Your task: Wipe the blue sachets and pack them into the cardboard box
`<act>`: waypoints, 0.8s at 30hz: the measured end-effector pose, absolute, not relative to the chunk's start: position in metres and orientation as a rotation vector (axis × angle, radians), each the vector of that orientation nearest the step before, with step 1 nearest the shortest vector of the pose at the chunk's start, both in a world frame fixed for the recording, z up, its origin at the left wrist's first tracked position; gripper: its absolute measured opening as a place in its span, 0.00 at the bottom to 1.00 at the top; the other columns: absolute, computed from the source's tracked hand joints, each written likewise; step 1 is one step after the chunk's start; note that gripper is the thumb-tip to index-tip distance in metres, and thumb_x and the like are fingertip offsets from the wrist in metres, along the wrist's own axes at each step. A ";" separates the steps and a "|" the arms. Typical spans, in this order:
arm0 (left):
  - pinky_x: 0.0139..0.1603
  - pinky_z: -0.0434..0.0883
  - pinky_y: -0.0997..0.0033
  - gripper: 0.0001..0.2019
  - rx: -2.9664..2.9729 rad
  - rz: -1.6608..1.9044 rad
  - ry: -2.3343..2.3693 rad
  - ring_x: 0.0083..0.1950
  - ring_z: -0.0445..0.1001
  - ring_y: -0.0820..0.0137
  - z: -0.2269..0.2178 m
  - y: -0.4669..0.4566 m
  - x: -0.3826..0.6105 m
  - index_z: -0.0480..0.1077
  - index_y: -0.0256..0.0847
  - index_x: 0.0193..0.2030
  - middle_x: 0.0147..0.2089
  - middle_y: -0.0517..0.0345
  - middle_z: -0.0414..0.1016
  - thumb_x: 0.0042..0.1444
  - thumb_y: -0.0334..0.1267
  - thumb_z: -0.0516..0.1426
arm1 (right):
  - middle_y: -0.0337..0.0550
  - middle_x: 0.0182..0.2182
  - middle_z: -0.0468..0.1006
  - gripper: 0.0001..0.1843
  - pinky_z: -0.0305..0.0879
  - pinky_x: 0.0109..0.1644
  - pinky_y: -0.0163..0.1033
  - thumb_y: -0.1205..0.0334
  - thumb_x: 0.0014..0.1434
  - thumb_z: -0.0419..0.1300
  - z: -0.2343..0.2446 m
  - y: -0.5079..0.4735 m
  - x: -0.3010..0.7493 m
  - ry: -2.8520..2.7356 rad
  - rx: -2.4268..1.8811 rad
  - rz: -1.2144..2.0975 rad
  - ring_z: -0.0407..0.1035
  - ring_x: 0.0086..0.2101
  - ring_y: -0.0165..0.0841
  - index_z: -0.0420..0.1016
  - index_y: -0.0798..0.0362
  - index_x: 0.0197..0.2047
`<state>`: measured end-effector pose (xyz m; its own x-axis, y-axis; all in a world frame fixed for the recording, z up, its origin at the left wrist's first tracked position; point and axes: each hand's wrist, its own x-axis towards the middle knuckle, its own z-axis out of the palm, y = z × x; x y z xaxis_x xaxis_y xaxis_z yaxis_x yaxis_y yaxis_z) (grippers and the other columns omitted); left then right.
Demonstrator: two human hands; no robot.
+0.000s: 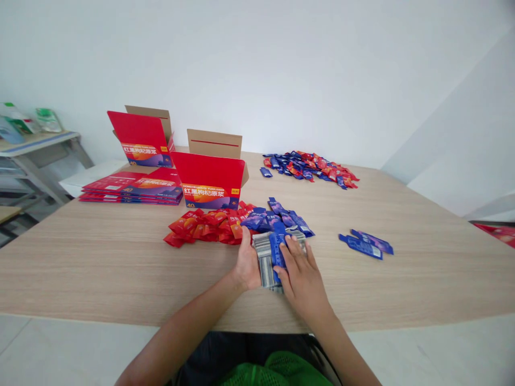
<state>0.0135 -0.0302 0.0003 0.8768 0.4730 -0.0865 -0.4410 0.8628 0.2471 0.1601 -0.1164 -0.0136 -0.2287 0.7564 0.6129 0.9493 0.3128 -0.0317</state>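
A blue sachet (277, 249) lies upright on a folded grey-and-white striped cloth (264, 254) near the table's front edge. My left hand (247, 265) is at the cloth's left side, thumb up, its other fingers hidden under the cloth, which seems to rest on them. Across the sachet and the cloth's right part, my right hand (300, 273) lies flat with its fingers slightly spread. Just beyond the cloth are a heap of red sachets (209, 226) and, touching it on the right, a heap of blue sachets (277, 215).
An open red carton (209, 182) stands behind the red heap, another open carton (139, 140) farther back left. Flattened cartons (132, 187) are stacked beside them. A mixed sachet pile (309, 167) lies at the back; two blue sachets (366, 245) lie right. Bottles stand on a side table (40, 143).
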 end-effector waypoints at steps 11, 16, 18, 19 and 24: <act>0.65 0.63 0.43 0.53 0.285 0.385 0.161 0.59 0.76 0.47 -0.005 -0.047 0.023 0.70 0.37 0.65 0.56 0.37 0.80 0.54 0.79 0.35 | 0.57 0.69 0.64 0.20 0.59 0.69 0.64 0.68 0.70 0.49 0.003 -0.080 0.158 -1.917 -1.664 -0.337 0.58 0.68 0.48 0.77 0.53 0.58; 0.66 0.61 0.43 0.55 0.248 0.442 0.132 0.61 0.75 0.46 -0.005 -0.054 0.029 0.69 0.36 0.66 0.57 0.37 0.79 0.54 0.79 0.30 | 0.58 0.60 0.76 0.22 0.64 0.68 0.58 0.70 0.69 0.48 0.002 -0.081 0.168 -2.075 -1.612 -0.242 0.69 0.62 0.45 0.77 0.57 0.59; 0.66 0.62 0.44 0.55 0.225 0.474 0.144 0.60 0.75 0.47 -0.010 -0.053 0.032 0.69 0.36 0.65 0.56 0.37 0.79 0.54 0.79 0.31 | 0.58 0.62 0.74 0.22 0.64 0.69 0.58 0.70 0.70 0.48 -0.003 -0.089 0.169 -2.127 -1.541 -0.290 0.68 0.62 0.44 0.76 0.58 0.60; 0.66 0.63 0.44 0.55 0.214 0.494 0.152 0.60 0.76 0.47 -0.013 -0.052 0.032 0.69 0.35 0.65 0.56 0.37 0.79 0.54 0.79 0.32 | 0.59 0.63 0.73 0.22 0.64 0.68 0.58 0.70 0.69 0.48 -0.006 -0.094 0.169 -2.158 -1.502 -0.322 0.67 0.63 0.45 0.75 0.59 0.61; 0.66 0.63 0.46 0.55 0.185 0.553 0.134 0.58 0.77 0.46 -0.024 -0.038 0.029 0.71 0.31 0.63 0.55 0.35 0.80 0.55 0.79 0.33 | 0.69 0.67 0.64 0.29 0.64 0.67 0.64 0.59 0.68 0.58 -0.021 -0.120 0.160 -2.263 -1.435 -0.421 0.57 0.68 0.53 0.65 0.69 0.66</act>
